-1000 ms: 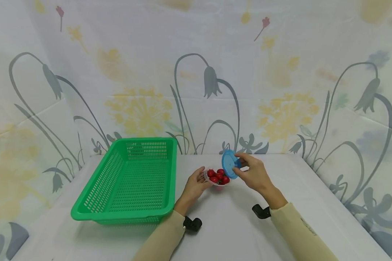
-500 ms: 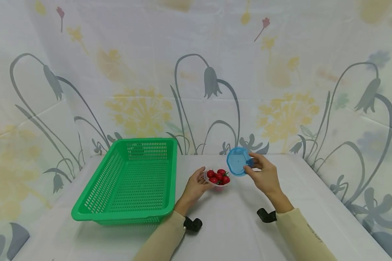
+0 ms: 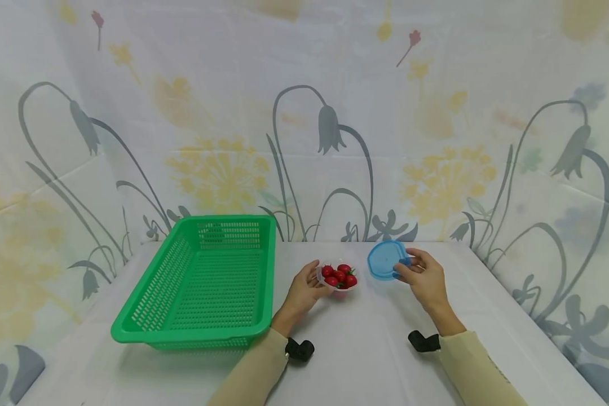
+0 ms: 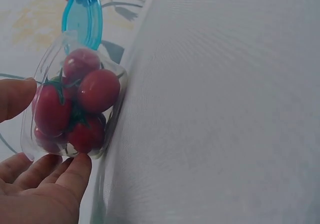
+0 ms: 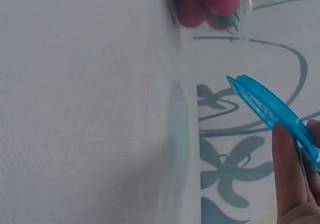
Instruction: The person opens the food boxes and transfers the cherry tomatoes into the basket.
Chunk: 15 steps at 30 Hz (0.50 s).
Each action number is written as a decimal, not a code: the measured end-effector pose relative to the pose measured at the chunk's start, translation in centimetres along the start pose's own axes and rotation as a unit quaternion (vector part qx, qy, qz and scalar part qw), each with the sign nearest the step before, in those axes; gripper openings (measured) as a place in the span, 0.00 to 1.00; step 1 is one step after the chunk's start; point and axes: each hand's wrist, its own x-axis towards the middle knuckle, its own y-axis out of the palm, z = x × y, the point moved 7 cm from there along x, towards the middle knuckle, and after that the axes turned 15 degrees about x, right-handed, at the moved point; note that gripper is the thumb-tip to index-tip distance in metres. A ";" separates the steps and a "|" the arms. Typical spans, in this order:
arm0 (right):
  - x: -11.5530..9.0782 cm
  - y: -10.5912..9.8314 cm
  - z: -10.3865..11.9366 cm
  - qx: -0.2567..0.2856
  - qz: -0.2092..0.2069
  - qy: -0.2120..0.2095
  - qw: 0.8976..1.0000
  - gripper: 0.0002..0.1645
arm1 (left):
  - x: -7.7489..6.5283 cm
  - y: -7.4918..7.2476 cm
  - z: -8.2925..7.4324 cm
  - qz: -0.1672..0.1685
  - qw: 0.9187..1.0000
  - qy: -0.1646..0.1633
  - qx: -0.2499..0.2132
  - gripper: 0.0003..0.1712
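Observation:
My left hand (image 3: 300,292) holds a small clear plastic container (image 3: 341,292) from its left side, the thumb on one side and the fingers on the other. Several red cherry tomatoes (image 4: 99,90) with green stems fill the container in the left wrist view. My right hand (image 3: 427,282) pinches the edge of a translucent blue lid (image 3: 384,259) between thumb and fingers. The lid is apart from the container, to its right and above the table. It appears tilted in the right wrist view, where the tomato container (image 5: 243,13) is cut off at the top.
A large green plastic basket (image 3: 269,293) with slotted walls stands left of the container, close to my left forearm. Under everything lies a white cloth on the table (image 3: 355,361). A floral-printed curtain (image 3: 223,101) rises behind the table's far edge.
My right hand has moved right, carrying the blue lid away from the container and turning it flatter, lower in the last half second. The left hand and the container have stayed in place.

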 end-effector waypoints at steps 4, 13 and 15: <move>0.3 -0.7 -1.5 -0.002 -0.003 0.034 0.999 0.32 | 0.6 0.2 1.3 -0.006 1.000 -0.002 0.006 0.44; 0.6 -1.5 -3.1 -0.016 -0.017 0.093 0.995 0.32 | 0.6 0.2 1.1 -0.010 1.000 0.002 0.007 0.44; 0.7 -1.5 -3.3 -0.021 -0.016 0.102 0.994 0.32 | 0.6 0.1 1.1 -0.011 1.000 0.003 0.010 0.44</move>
